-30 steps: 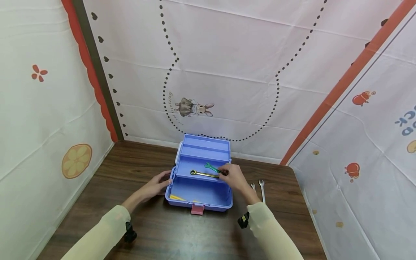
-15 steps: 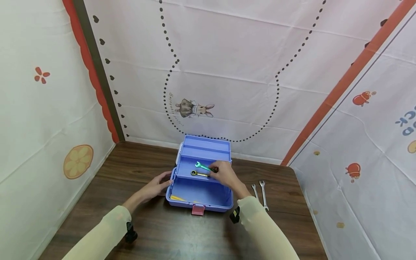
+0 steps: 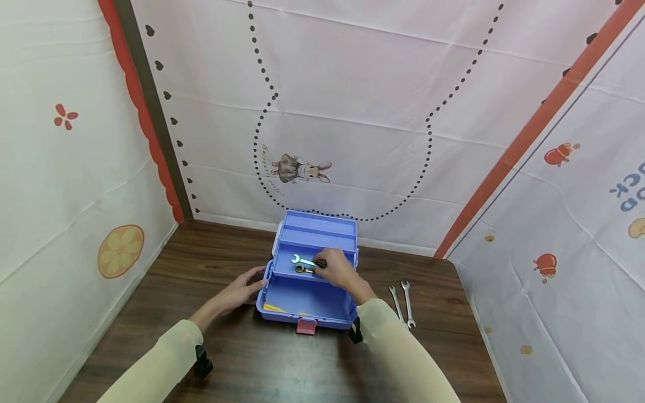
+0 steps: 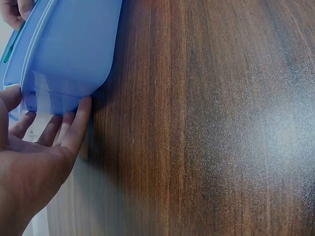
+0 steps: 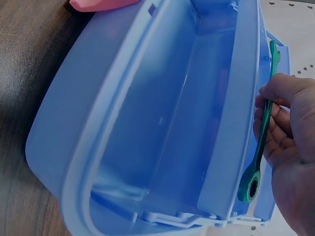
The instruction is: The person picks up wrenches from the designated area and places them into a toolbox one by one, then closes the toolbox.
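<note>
Cream sleeves point(image 3: 151, 364) nearest, stretching over the dark brown desk point(image 3: 282, 375). Next, the blue toolbox point(image 3: 330, 323), wide open, with a pink latch point(image 3: 306, 326) at its front wall. Just inside, in the deep bottom bin, a yellow piece point(image 3: 274, 307), too little showing to name. Holds the box's left end with the left hand point(image 3: 247, 290), thumb at the rim, fingers against the outer wall. Off to the right on the desk, apart from the box, two silver wrenches point(image 3: 408, 305), side by side.

Beyond the bin, at the middle tray point(image 3: 284, 263), pinches the green wrench point(image 5: 265, 123) between thumb and fingers of the right hand point(image 3: 336, 268); contact with the tray floor impossible to tell. Compared with a second ago, farther left and turned nearly level with the tray's long side, close behind the gold wrench point(image 3: 307, 270). Suggests lining up with that neighbour; not yet released. Hands well apart. Farther back, the upper tray point(image 3: 318, 225), then a white printed curtain point(image 3: 353, 112).
</note>
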Motion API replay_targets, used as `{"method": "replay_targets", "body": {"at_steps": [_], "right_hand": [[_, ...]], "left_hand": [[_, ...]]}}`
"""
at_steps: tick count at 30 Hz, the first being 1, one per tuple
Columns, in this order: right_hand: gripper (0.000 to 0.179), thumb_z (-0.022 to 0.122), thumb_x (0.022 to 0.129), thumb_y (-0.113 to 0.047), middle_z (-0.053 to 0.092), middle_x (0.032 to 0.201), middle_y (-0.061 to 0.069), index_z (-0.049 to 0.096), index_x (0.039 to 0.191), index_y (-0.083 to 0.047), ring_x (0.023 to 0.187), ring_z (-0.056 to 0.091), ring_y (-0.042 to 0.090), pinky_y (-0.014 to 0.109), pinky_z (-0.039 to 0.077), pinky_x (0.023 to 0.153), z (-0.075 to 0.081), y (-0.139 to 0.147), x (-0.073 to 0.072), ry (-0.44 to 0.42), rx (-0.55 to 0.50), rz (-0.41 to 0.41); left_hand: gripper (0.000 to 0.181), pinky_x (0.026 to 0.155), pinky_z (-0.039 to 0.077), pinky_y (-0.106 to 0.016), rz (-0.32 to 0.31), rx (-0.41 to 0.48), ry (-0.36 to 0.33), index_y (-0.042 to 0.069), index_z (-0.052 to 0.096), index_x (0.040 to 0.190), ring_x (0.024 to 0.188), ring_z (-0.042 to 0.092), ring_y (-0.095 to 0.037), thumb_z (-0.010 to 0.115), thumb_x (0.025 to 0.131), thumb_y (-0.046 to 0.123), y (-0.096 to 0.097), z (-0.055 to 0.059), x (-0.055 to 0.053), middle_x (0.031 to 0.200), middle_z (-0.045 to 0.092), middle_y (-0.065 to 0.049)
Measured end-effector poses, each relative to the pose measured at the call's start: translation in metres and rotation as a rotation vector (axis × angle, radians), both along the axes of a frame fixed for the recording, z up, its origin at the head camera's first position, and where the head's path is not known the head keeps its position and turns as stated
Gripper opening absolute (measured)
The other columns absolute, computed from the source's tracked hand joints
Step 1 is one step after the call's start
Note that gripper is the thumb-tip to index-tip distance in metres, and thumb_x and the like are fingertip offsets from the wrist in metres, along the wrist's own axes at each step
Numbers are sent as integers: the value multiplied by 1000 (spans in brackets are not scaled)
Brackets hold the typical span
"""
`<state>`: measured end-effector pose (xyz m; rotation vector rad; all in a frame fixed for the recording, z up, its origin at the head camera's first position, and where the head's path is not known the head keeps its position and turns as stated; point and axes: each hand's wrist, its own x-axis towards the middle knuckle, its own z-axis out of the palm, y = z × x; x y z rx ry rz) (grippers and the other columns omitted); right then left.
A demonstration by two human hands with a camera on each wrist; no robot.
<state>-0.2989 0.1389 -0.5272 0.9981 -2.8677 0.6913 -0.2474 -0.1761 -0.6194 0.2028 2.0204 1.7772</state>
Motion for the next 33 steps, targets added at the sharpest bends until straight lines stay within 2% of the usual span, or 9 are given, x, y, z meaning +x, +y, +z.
{"method": "replay_targets", "body": {"at_steps": [7, 15, 25, 33], "right_hand": [[12, 75, 95, -6, 75, 97, 5, 81, 106, -6, 82, 63, 15, 31, 56, 72, -6, -4, 4, -15, -15, 8], [8, 75, 97, -6, 73, 96, 3, 81, 101, -8, 82, 64, 13, 26, 56, 71, -14, -3, 7, -63, -104, -39], [10, 72, 99, -6, 72, 98, 3, 81, 105, -5, 84, 65, 13, 27, 57, 71, -15, -2, 10, -147, -201, -96], [9, 72, 102, -9, 73, 99, 2, 80, 107, -8, 83, 64, 11, 27, 57, 72, -17, -2, 6, -149, -190, -91]], "left_hand": [[63, 100, 59, -50, -4, 4, -1, 10, 26, 167, 140, 49, -45, 53, 114, 32, 1, 2, 1, 167, 28, -27], [62, 100, 59, -50, 0, 5, -1, 11, 28, 167, 140, 49, -44, 53, 114, 31, 0, -1, 0, 167, 30, -25], [62, 99, 59, -49, 18, 3, 6, 11, 30, 166, 139, 50, -42, 55, 113, 31, 0, -2, 0, 166, 32, -24], [61, 99, 59, -49, 24, -8, 2, 12, 30, 166, 139, 50, -42, 54, 113, 30, 0, -3, 0, 166, 32, -23]]}}
